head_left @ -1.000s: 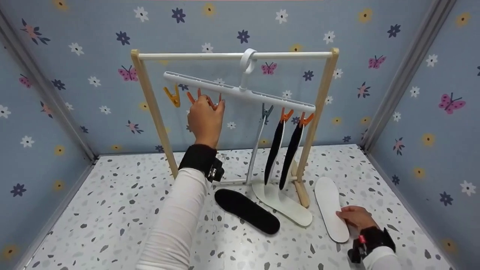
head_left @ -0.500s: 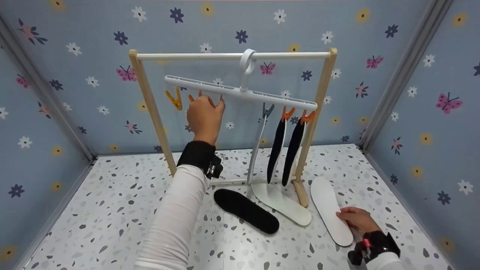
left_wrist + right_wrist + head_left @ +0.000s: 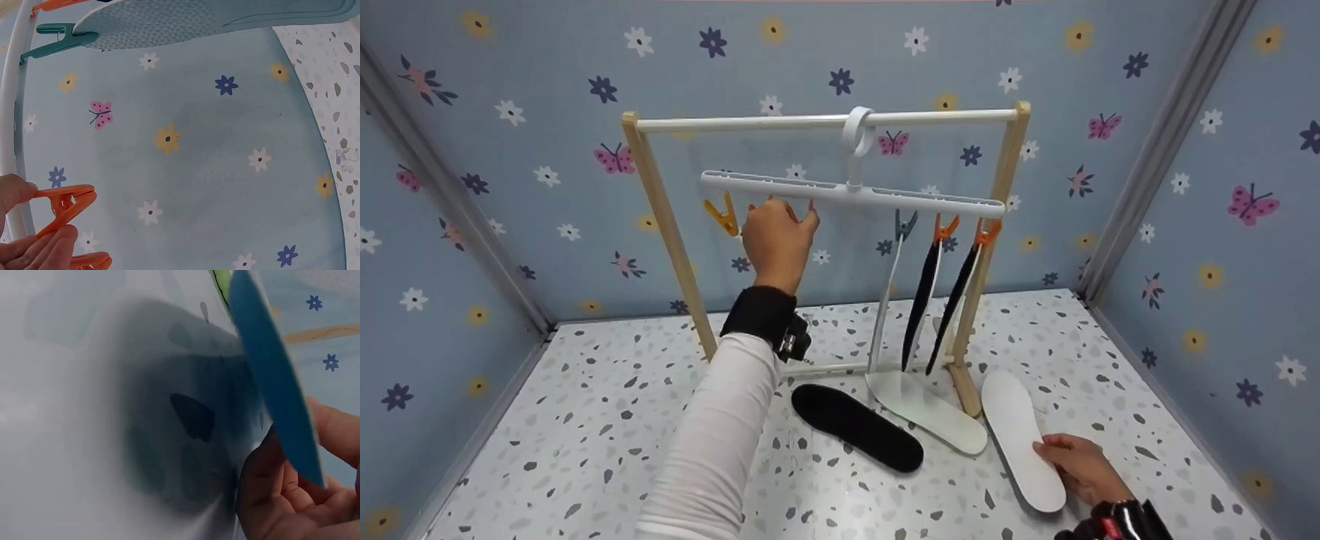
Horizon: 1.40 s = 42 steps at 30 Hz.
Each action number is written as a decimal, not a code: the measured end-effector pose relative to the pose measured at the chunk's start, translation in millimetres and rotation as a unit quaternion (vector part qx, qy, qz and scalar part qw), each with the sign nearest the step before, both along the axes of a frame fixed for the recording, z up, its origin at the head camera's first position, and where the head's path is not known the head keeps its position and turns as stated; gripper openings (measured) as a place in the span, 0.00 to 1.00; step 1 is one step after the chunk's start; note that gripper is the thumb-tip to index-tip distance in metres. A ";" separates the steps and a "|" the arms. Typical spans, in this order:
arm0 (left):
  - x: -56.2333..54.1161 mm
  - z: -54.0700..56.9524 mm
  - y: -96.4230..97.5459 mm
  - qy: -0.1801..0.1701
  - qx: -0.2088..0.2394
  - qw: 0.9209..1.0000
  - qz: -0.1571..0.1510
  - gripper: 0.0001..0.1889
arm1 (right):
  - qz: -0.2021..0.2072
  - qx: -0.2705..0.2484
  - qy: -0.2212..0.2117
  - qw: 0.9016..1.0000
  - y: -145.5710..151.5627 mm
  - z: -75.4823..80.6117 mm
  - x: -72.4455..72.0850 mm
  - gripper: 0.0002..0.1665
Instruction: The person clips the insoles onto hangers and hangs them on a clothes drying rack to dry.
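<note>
Beneath the left half of a white clip hanger [image 3: 780, 184], my left hand [image 3: 780, 244] pinches an orange clip [image 3: 66, 205] between thumb and fingers. The clip's empty jaws show in the left wrist view, with a second orange clip [image 3: 93, 260] below. A yellow clip [image 3: 723, 217] hangs left of the hand. My right hand [image 3: 1080, 465] grips the edge of a white insole [image 3: 1020, 427], slightly off the tabletop; its underside looks blue in the right wrist view. Three insoles hang from a grey-green clip [image 3: 905, 225] and two orange clips [image 3: 946, 229] on the right half.
The hanger hooks over the rail of a wooden rack [image 3: 750, 122]. A black insole [image 3: 856, 427] and a pale insole [image 3: 930, 412] lie on the speckled tabletop [image 3: 600, 420] before it. Flowered panels [image 3: 547, 225] enclose the back and sides.
The hanger's left end has dropped and its right end has risen, so it tilts less. My left hand stays on the clip. My right hand has shifted slightly nearer with the white insole.
</note>
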State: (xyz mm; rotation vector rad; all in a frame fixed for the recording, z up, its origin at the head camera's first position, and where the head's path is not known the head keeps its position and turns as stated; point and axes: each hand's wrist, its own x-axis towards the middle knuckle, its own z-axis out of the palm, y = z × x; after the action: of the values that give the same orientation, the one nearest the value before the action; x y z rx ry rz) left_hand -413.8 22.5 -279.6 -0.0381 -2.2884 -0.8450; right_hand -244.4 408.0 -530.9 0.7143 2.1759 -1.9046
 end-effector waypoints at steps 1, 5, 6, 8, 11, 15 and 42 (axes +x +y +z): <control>0.2 -1.3 -0.2 -0.003 0.000 1.000 0.001 0.19 | -0.010 -0.010 0.002 1.000 -1.3 -0.4 3.2 0.17; 0.9 -2.4 -0.5 -0.010 0.004 1.000 0.003 0.18 | -0.036 -0.049 0.014 0.998 -6.8 4.7 15.4 0.19; 1.1 -2.0 -0.5 -0.012 0.005 1.000 0.001 0.18 | -0.041 -0.058 0.019 0.997 -8.7 7.7 18.2 0.18; 1.2 -0.7 -0.4 -0.012 0.006 1.000 -0.004 0.18 | -0.042 -0.080 0.032 0.995 -13.7 15.1 23.9 0.14; 1.2 -0.3 -0.8 -0.010 0.005 1.000 -0.011 0.18 | -0.049 -0.102 0.057 0.992 -26.3 27.2 31.0 0.07; 1.5 -0.7 -2.2 -0.004 0.006 1.000 -0.010 0.17 | -0.034 -0.113 0.088 0.989 -50.5 41.5 37.8 0.03; 5.4 5.5 -0.8 -0.006 0.015 1.000 -0.018 0.17 | 0.143 -0.138 0.194 0.961 -191.4 62.4 -9.6 0.05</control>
State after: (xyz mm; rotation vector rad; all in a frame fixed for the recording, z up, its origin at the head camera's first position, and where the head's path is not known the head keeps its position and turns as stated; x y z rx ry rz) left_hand -408.4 21.7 -274.1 -0.0613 -2.2924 -0.9000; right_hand -254.0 216.5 -468.5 -0.0289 2.0016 -2.2594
